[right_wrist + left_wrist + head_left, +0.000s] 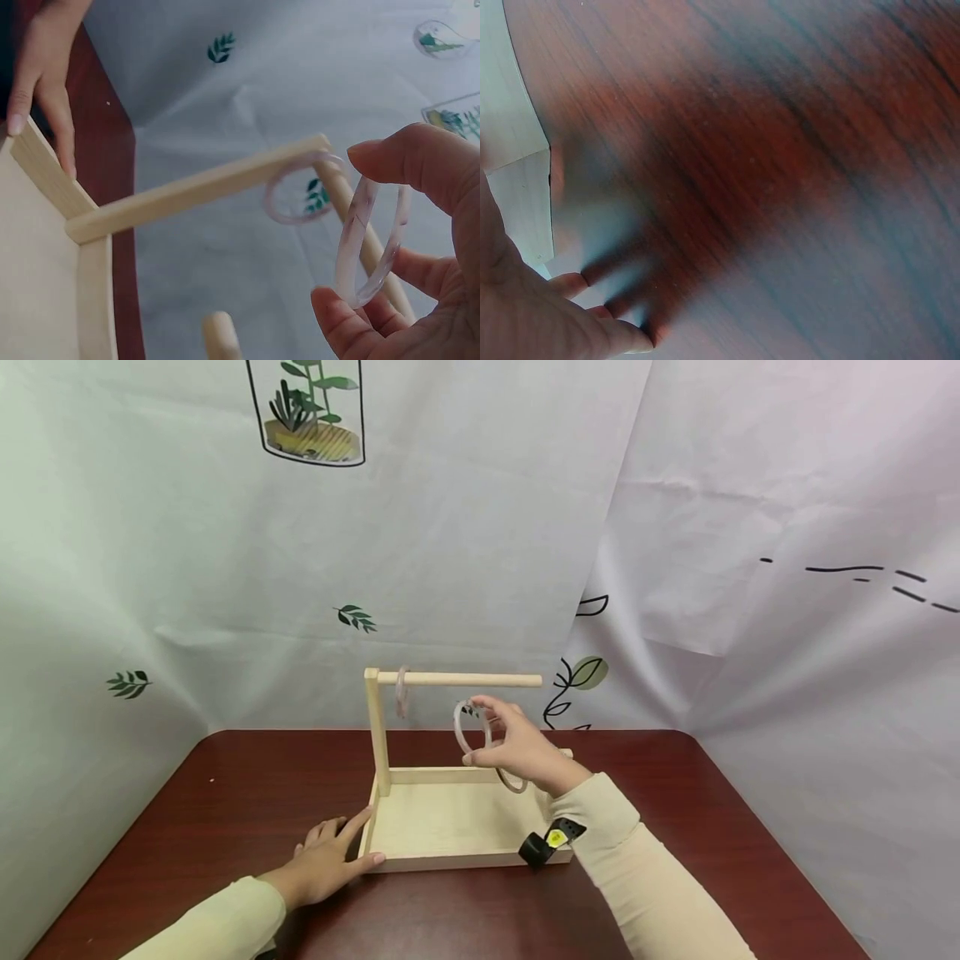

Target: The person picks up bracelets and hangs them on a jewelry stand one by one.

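A pale pink translucent bangle (459,729) is pinched between the thumb and fingers of my right hand (525,750), just below the upper rod (480,679) of a wooden stand. In the right wrist view, the held bangle (352,247) stands nearly upright. A second bangle (402,693) hangs on that rod, close to the post (378,735). Below my right hand shows part of another ring (513,785), mostly hidden. My left hand (322,860) rests at the front left corner of the stand's tray (435,863), thumb on the rim and fingers spread beside it.
The stand sits on a dark red wooden table (285,777). Behind the right hand, the end of a lower rod (566,752) peeks out. A white curtain with leaf prints (480,527) surrounds the table's back and sides.
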`<action>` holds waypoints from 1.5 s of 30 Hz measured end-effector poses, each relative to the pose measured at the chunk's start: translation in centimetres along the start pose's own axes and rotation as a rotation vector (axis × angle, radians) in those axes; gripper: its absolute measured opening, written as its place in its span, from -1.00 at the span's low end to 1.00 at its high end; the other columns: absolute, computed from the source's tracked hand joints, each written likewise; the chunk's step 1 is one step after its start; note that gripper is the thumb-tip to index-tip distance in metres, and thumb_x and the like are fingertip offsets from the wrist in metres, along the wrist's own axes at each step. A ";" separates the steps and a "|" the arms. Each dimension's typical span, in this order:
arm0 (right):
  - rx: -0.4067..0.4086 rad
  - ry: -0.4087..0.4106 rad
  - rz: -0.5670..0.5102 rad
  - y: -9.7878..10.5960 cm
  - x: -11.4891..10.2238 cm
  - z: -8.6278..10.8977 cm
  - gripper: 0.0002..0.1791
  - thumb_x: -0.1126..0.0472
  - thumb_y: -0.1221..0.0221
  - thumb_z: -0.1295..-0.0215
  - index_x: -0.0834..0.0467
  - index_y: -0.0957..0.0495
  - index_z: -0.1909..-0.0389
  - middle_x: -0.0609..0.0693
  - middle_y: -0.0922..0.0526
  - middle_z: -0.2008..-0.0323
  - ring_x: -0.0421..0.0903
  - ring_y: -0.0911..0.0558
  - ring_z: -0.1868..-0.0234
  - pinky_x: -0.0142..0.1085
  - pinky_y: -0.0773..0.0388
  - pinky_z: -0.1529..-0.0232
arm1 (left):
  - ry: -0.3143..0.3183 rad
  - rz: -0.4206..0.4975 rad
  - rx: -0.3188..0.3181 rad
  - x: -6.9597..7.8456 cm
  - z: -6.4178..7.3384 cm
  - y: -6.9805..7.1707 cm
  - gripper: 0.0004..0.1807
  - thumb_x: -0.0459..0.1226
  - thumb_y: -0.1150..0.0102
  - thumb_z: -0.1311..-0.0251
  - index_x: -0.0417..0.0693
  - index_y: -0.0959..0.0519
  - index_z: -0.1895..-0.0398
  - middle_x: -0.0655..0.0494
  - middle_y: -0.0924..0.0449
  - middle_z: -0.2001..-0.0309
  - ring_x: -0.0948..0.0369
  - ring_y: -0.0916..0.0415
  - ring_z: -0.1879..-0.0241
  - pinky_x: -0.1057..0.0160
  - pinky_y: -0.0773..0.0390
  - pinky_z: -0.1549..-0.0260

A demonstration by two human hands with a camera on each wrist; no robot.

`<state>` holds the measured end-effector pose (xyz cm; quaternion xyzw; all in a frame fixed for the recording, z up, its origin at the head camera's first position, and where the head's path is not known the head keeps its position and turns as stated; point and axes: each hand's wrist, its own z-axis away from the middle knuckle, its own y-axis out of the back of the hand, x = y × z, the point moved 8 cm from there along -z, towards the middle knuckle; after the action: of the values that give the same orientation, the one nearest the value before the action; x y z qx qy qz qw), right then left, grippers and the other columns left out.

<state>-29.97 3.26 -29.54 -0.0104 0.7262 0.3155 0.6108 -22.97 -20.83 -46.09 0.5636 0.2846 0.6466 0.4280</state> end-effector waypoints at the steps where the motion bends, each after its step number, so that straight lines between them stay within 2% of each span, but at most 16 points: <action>1: 0.007 -0.001 0.000 0.3 0.0 0.1 -0.06 0.27 -0.43 0.05 -0.07 -0.23 -0.41 0.21 -0.22 -0.23 0.08 -0.56 -0.02 -0.12 -0.52 0.07 | 0.000 -0.001 -0.001 0.0 0.0 0.0 -0.07 0.31 -0.02 -0.18 0.15 -0.03 -0.52 -0.49 -0.09 -0.33 -0.51 0.06 -0.29 -0.54 -0.02 -0.04; 5: 0.040 0.013 0.025 1.7 -0.1 0.5 -0.08 0.24 -0.42 0.02 -0.06 -0.23 -0.41 0.20 -0.22 -0.27 0.12 -0.43 -0.17 -0.06 -0.48 -0.02 | 0.002 -0.004 0.000 0.0 0.0 0.0 -0.07 0.32 -0.02 -0.17 0.15 -0.03 -0.52 -0.49 -0.10 -0.32 -0.51 0.05 -0.29 -0.54 -0.03 -0.04; 9: 0.059 0.024 0.045 2.7 0.0 0.8 -0.08 0.24 -0.40 0.00 -0.01 -0.21 -0.42 0.23 -0.21 -0.28 0.19 -0.35 -0.25 -0.06 -0.52 0.02 | 0.008 -0.004 0.000 -0.1 0.1 0.1 -0.06 0.32 -0.02 -0.17 0.13 -0.04 -0.52 -0.49 -0.11 -0.31 -0.52 0.04 -0.28 -0.55 -0.02 -0.03; 13: 0.057 0.009 0.004 3.4 0.2 0.9 -0.05 0.27 -0.39 -0.01 0.00 -0.16 -0.45 0.23 -0.17 -0.31 0.22 -0.37 -0.24 -0.09 -0.56 0.09 | 0.006 -0.001 0.001 -0.1 0.1 0.1 -0.06 0.32 -0.03 -0.17 0.12 -0.04 -0.52 -0.50 -0.11 -0.31 -0.51 0.03 -0.28 -0.56 -0.02 -0.03; 19: 0.092 -0.012 -0.003 4.8 0.6 1.2 -0.06 0.27 -0.36 -0.04 0.03 -0.13 -0.46 0.21 -0.18 -0.32 0.17 -0.33 -0.26 -0.03 -0.48 -0.04 | 0.006 -0.007 0.001 -0.1 0.1 0.0 -0.06 0.33 -0.02 -0.16 0.11 -0.05 -0.51 -0.49 -0.12 -0.31 -0.51 0.02 -0.28 -0.55 -0.03 -0.03; 23: 0.118 -0.005 -0.030 5.8 0.6 1.3 -0.10 0.29 -0.34 -0.06 0.05 -0.15 -0.44 0.24 -0.17 -0.32 0.18 -0.26 -0.27 -0.04 -0.44 -0.02 | 0.008 -0.006 -0.002 -0.1 0.0 0.0 -0.05 0.33 -0.01 -0.16 0.11 -0.05 -0.51 -0.49 -0.11 -0.31 -0.51 0.02 -0.28 -0.55 -0.02 -0.03; 29: 0.160 -0.010 -0.043 7.1 1.2 1.1 -0.10 0.31 -0.32 -0.08 0.07 -0.12 -0.45 0.24 -0.19 -0.25 0.13 -0.29 -0.19 -0.16 -0.44 0.09 | 0.008 0.005 -0.007 -0.2 -0.1 -0.1 -0.05 0.33 -0.01 -0.16 0.12 -0.04 -0.52 -0.49 -0.10 -0.32 -0.52 0.04 -0.28 -0.56 0.00 -0.03; 38: 0.218 -0.008 -0.060 8.1 2.0 0.5 -0.12 0.34 -0.30 -0.09 0.15 -0.12 -0.44 0.18 -0.18 -0.11 0.03 -0.30 -0.06 -0.27 -0.39 0.11 | 0.003 0.003 -0.006 -0.2 -0.1 -0.1 -0.05 0.34 -0.01 -0.16 0.13 -0.03 -0.52 -0.49 -0.10 -0.32 -0.52 0.04 -0.28 -0.57 0.00 -0.03; 45: 0.222 -0.016 -0.143 8.5 2.3 0.0 -0.12 0.36 -0.24 -0.17 0.14 -0.03 -0.48 0.17 -0.11 -0.15 -0.08 -0.24 0.07 -0.36 -0.39 0.22 | 0.002 -0.001 -0.006 -0.2 -0.2 -0.2 -0.05 0.34 -0.01 -0.16 0.14 -0.03 -0.52 -0.48 -0.10 -0.32 -0.52 0.04 -0.28 -0.56 0.00 -0.03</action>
<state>-34.00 10.94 -27.84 0.0082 0.7491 0.1889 0.6348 -23.11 -20.91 -46.37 0.5615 0.2836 0.6479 0.4295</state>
